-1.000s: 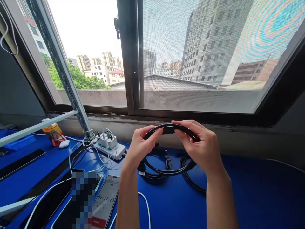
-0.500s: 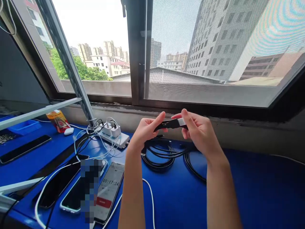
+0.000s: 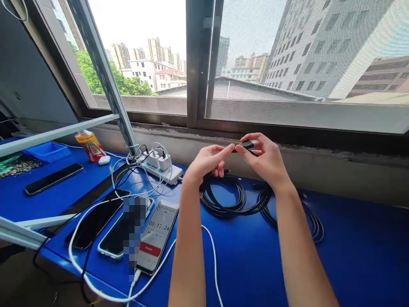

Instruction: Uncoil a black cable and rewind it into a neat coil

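Observation:
Both my hands are raised in front of the window sill, pinching the end of a black cable (image 3: 243, 146) between them. My left hand (image 3: 207, 163) has its forefinger and thumb closed on the cable's left part. My right hand (image 3: 263, 159) grips the cable's right part, where a pale tip shows at the fingertips. The rest of the black cable lies in loose coils (image 3: 228, 200) on the blue table (image 3: 358, 251) below my hands, with another coil (image 3: 311, 224) to the right.
A white power strip (image 3: 159, 167) with chargers lies at the left of the coils. Several phones (image 3: 157, 235) lie at the front left, one showing a timer. White cables (image 3: 211, 256) trail over the table. An orange bottle (image 3: 90, 146) and blue tray (image 3: 47, 151) stand far left.
The cable's arc held between my hands has been drawn in to a short end piece. My hands came closer together and higher; the view shifted right and down, so more table shows.

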`<state>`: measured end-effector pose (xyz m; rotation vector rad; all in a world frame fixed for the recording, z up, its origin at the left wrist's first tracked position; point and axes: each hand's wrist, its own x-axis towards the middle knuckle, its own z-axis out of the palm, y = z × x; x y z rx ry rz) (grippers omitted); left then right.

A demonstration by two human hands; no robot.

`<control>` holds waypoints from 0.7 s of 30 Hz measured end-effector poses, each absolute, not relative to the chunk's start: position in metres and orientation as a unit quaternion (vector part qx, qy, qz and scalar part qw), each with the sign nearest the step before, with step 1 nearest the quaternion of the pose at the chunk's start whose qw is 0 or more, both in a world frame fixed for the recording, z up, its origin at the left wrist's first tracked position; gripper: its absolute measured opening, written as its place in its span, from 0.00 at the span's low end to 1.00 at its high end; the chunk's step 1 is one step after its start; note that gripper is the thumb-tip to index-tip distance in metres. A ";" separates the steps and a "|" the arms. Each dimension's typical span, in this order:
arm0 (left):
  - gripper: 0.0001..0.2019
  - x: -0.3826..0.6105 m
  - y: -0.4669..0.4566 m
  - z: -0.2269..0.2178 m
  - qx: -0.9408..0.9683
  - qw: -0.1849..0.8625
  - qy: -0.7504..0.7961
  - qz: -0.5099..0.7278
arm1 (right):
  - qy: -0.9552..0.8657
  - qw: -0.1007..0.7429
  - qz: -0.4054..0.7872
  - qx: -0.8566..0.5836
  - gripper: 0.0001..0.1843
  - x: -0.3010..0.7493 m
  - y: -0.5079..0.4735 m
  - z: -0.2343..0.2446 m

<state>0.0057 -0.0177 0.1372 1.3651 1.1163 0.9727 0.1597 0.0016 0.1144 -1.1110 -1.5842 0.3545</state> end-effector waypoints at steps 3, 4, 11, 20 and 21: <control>0.05 -0.006 -0.012 0.127 0.602 0.507 0.534 0.309 | -0.594 0.547 0.202 -0.555 0.16 0.165 0.019 0.101; 0.05 -0.009 -0.009 0.123 0.601 0.500 0.558 0.281 | -0.582 0.537 0.212 -0.573 0.16 0.166 0.022 0.098; 0.06 -0.018 0.013 0.091 0.570 0.465 0.655 0.171 | -0.609 0.411 0.300 -0.609 0.17 0.160 0.024 0.078; 0.25 -0.013 0.025 0.082 0.586 0.377 0.708 0.115 | -0.633 0.279 0.270 -0.670 0.09 0.164 0.035 0.058; 0.26 -0.012 0.025 0.083 0.591 0.371 0.708 0.111 | -0.636 0.273 0.260 -0.673 0.09 0.166 0.034 0.060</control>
